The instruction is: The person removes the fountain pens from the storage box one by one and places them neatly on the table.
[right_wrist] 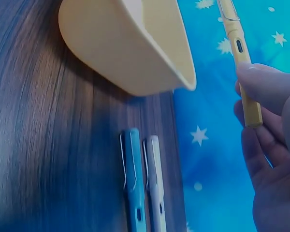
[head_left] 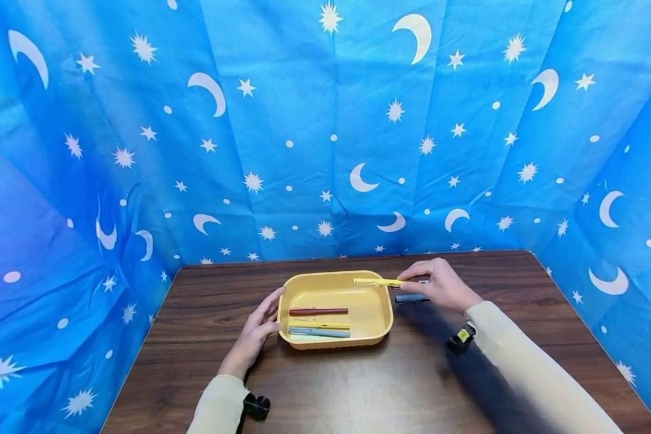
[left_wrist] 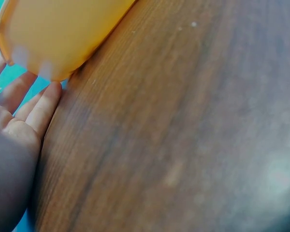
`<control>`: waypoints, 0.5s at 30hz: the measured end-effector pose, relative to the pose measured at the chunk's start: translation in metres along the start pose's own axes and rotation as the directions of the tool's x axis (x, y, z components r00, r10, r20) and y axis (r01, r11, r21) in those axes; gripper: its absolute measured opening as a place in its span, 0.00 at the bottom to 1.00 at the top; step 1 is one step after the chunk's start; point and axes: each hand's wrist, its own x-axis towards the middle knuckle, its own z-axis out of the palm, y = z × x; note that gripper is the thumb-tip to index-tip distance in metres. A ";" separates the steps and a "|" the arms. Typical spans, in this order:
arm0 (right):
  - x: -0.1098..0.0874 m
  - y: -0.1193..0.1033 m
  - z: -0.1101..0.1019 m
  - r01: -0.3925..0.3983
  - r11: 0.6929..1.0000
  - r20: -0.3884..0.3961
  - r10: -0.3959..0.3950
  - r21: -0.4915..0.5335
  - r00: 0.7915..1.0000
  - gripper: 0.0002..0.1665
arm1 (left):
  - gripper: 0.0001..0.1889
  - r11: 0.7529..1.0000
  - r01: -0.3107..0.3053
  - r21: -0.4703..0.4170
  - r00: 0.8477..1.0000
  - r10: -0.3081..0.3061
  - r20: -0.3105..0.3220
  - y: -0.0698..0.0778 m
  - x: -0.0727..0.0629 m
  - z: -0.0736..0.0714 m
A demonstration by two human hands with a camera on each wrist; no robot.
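Observation:
My right hand pinches a yellow capped pen between thumb and fingers. The pen lies level above the back right corner of the yellow tray, clip end pointing left. In the right wrist view it shows a wire clip and a small dark window in its barrel. My left hand rests against the tray's left side, fingers extended along the outer wall and thumb near the rim. Inside the tray lie a dark red pen, another yellow pen, a light blue pen and a partly hidden pale green one.
Right of the tray, below my right hand, a teal-blue pen and a pale pen lie side by side on the dark wooden table. A blue cloth with moons and stars rises behind the table and along both sides.

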 end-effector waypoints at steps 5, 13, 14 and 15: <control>-0.014 0.011 -0.007 -0.026 1.000 -0.049 0.026 -0.004 0.998 0.08 | 0.42 1.000 0.003 -0.003 1.000 -0.003 -0.001 -0.001 -0.001 0.001; -0.037 0.030 -0.018 -0.086 0.996 -0.107 0.085 -0.009 0.991 0.09 | 0.42 0.999 0.043 0.020 0.999 -0.043 -0.015 0.002 0.000 0.001; -0.040 0.033 -0.019 -0.092 0.996 -0.114 0.090 -0.018 0.989 0.09 | 0.42 0.999 0.046 0.019 0.999 -0.046 -0.015 0.002 0.000 0.001; -0.042 0.035 -0.020 -0.101 0.995 -0.123 0.098 -0.021 0.988 0.09 | 0.42 0.999 0.049 0.017 0.999 -0.048 -0.015 0.002 0.000 0.001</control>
